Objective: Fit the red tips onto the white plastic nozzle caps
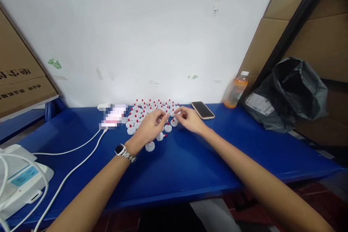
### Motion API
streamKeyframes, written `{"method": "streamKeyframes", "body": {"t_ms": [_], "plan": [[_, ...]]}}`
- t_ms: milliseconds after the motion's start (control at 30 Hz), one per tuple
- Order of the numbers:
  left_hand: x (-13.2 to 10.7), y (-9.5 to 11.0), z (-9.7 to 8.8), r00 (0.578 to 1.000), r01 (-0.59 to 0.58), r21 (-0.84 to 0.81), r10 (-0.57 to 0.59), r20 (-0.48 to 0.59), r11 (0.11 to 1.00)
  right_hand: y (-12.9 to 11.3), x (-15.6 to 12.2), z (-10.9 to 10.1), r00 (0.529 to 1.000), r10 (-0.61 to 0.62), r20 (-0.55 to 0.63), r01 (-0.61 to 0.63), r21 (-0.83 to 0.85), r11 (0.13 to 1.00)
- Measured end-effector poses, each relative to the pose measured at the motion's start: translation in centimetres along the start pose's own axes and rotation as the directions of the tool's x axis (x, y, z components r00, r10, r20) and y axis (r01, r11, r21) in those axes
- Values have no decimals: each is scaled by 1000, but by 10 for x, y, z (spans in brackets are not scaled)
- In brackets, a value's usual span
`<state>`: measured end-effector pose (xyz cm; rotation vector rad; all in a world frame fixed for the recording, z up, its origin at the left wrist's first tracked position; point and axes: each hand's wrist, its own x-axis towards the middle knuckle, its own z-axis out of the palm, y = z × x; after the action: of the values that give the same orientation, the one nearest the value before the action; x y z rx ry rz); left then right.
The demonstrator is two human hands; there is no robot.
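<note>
Several white bottle caps with red tips [137, 110] stand packed together on the blue table near the wall. Over the right part of the cluster, my left hand [152, 125] is closed in a pinch; whatever its fingertips hold is too small to make out. Facing it, my right hand [190, 119] has its thumb and index finger curved, with a small gap between the tips, beside the caps. Just below the hands is an upright cap [168, 127]. One cap [160, 136] lies tipped with its red end to the right, and another cap [149, 146] sits nearest me.
A phone [202, 110] lies right of the caps, with an orange drink bottle [236, 90] and a dark plastic bag [288, 94] beyond. To the left are a blurred-out device [113, 116], white cables [73, 169] and a power strip [24, 177]. Cardboard [24, 65] flanks the table [185, 174].
</note>
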<state>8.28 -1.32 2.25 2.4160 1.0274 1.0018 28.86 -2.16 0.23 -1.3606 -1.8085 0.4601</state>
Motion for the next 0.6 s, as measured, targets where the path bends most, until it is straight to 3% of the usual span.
{"method": "streamKeyframes", "body": {"t_ms": [67, 133, 233, 300, 433, 533, 600], "plan": [[-4, -4, 0, 1000, 9, -2, -9, -2, 1000, 7, 4, -3, 999, 18, -34, -21, -83, 996], [-8, -8, -1, 1000, 8, -3, -8, 3, 1000, 14, 9, -3, 999, 34, 5, -33, -145, 989], [-10, -13, -3, 1000, 0, 9, 0, 9, 1000, 16, 14, -1, 998, 45, 52, -38, -124, 992], [-11, -17, -6, 1000, -20, 28, 21, -11, 999, 9, 16, 1, 999, 38, -3, -38, -82, 996], [-10, -22, -13, 988, -93, 106, 105, -116, 990, -19, 18, 8, 992, -8, -127, 21, 102, 995], [-12, -28, -20, 986, -125, 145, 140, -93, 981, -40, 24, 20, 997, -77, -3, 73, 349, 934], [-16, -34, -26, 991, -112, 149, 121, -54, 983, -48, 31, 28, 988, -122, 98, 71, 410, 909]]}}
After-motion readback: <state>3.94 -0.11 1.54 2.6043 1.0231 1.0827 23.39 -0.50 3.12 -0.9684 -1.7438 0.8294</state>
